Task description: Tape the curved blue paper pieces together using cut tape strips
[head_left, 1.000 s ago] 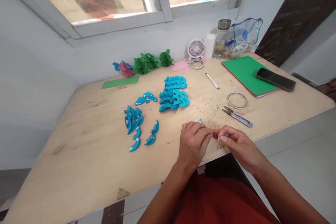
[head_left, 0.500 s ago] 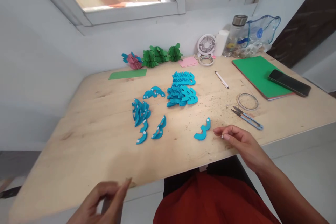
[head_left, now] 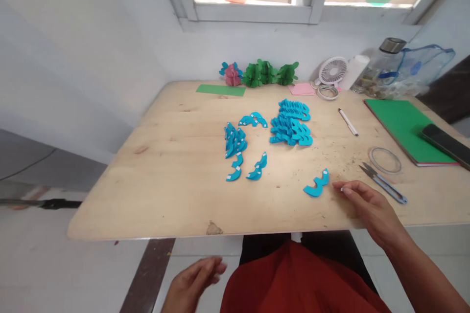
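Note:
Between the thumb and fingertips of my right hand (head_left: 367, 205) is a small white piece of tape (head_left: 342, 189). Just left of that hand, a wavy blue paper cutout (head_left: 316, 187) lies on the table with a white patch at its upper end. My left hand (head_left: 198, 276) hangs below the table's front edge, fingers curled together; what they hold, if anything, is hidden. Farther left lie blue cutouts with white patches: a folded-looking cluster (head_left: 235, 141), a curved piece (head_left: 234, 168), a pair (head_left: 257, 167) and an arched one (head_left: 253, 120).
Blue cutouts form a stack (head_left: 292, 129) mid-table. Thread snips (head_left: 384, 183) and a tape roll (head_left: 385, 160) lie right of it, near a pen (head_left: 347, 122), a green folder (head_left: 404, 127) and a phone (head_left: 446, 144). Green paper shapes (head_left: 270, 73) and a fan (head_left: 332, 71) stand along the wall.
My left hand has drawn away from the table edge and its fingers have curled in. The view has swung left. My right hand keeps its pinch beside the cutout.

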`<state>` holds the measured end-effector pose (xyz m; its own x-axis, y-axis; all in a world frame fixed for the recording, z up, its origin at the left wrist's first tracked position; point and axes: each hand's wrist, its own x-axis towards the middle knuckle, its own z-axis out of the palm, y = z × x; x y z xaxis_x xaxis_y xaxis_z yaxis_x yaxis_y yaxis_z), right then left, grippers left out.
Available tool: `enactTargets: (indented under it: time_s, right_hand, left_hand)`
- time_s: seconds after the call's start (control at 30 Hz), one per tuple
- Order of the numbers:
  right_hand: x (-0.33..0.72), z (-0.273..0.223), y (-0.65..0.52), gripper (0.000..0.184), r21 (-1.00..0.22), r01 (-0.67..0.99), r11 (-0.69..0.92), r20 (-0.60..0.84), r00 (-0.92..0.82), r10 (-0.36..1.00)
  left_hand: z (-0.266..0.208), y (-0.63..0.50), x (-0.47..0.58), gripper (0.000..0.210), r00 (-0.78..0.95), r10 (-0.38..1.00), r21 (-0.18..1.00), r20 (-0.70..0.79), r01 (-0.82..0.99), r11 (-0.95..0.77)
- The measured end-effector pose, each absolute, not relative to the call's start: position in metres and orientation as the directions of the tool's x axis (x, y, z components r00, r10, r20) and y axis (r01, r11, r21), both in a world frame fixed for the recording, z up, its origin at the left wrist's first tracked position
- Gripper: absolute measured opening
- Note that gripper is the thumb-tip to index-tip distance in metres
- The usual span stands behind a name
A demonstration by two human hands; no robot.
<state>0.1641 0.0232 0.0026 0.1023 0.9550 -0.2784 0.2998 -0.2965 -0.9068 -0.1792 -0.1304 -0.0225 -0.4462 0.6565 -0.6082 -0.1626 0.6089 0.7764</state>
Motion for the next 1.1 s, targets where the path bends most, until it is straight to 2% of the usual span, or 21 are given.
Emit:
enactTargets:
  time_s: [0.07, 0.13, 0.23, 0.3, 0.4, 0.47, 0.53, 0.6, 0.67, 0.8, 0.93, 1.1]
  right_hand:
    - [0.162, 0.003, 0.024, 0.031, -0.9, 0.308, -0.309, -0.282, 0.129, 0.951]
    - [0.16, 0.003, 0.024, 0.031, -0.896, 0.305, -0.323, -0.285, 0.164, 0.944]
    - [0.157, 0.002, 0.024, 0.029, -0.89, 0.293, -0.35, -0.298, 0.209, 0.931]
    - [0.155, 0.002, 0.024, 0.029, -0.885, 0.298, -0.357, -0.297, 0.229, 0.927]
    - [0.151, 0.004, 0.024, 0.028, -0.872, 0.336, -0.357, -0.291, 0.231, 0.928]
    - [0.148, 0.008, 0.025, 0.029, -0.865, 0.352, -0.356, -0.295, 0.218, 0.93]
    - [0.143, 0.013, 0.027, 0.031, -0.863, 0.352, -0.363, -0.307, 0.206, 0.929]
    - [0.137, 0.019, 0.029, 0.032, -0.862, 0.338, -0.377, -0.327, 0.199, 0.924]
    - [0.13, 0.025, 0.03, 0.032, -0.873, 0.303, -0.383, -0.333, 0.206, 0.92]
    - [0.123, 0.029, 0.031, 0.033, -0.893, 0.225, -0.39, -0.325, 0.276, 0.904]
    - [0.125, 0.023, 0.032, 0.03, -0.916, 0.074, -0.393, -0.364, 0.253, 0.896]
    - [0.131, 0.018, 0.036, 0.028, -0.911, -0.123, -0.393, -0.41, 0.166, 0.897]
  left_hand:
    - [-0.011, -0.11, -0.168, 0.029, -0.255, 0.676, 0.681, -0.692, -0.54, 0.494]
    - [0.005, -0.089, -0.161, 0.028, -0.072, 0.752, 0.56, -0.655, -0.714, 0.419]
    - [0.021, -0.063, -0.156, 0.026, 0.047, 0.822, 0.482, -0.567, -0.791, 0.377]
    - [0.025, -0.049, -0.155, 0.017, 0.066, 0.837, 0.519, -0.543, -0.758, 0.396]
    - [0.025, -0.028, -0.149, 0.01, 0.018, 0.872, 0.728, -0.489, -0.543, 0.419]
    - [0.026, -0.01, -0.14, 0.016, -0.033, 0.922, 0.893, -0.386, -0.266, 0.364]
    - [0.027, 0.01, -0.124, 0.025, 0.023, 0.97, 0.969, -0.24, 0.058, 0.239]
    - [0.028, 0.031, -0.102, 0.019, 0.181, 0.976, 0.948, -0.124, 0.313, 0.062]
    - [0.027, 0.047, -0.078, 0.019, 0.297, 0.954, 0.846, -0.046, 0.519, -0.12]
    - [0.017, 0.063, -0.039, 0.02, 0.423, 0.906, 0.594, 0.004, 0.728, -0.343]
    - [0.009, 0.062, -0.023, 0.017, 0.396, 0.917, 0.482, 0.041, 0.796, -0.365]
    - [0.004, 0.056, -0.019, 0.01, 0.292, 0.956, 0.527, 0.021, 0.81, -0.259]
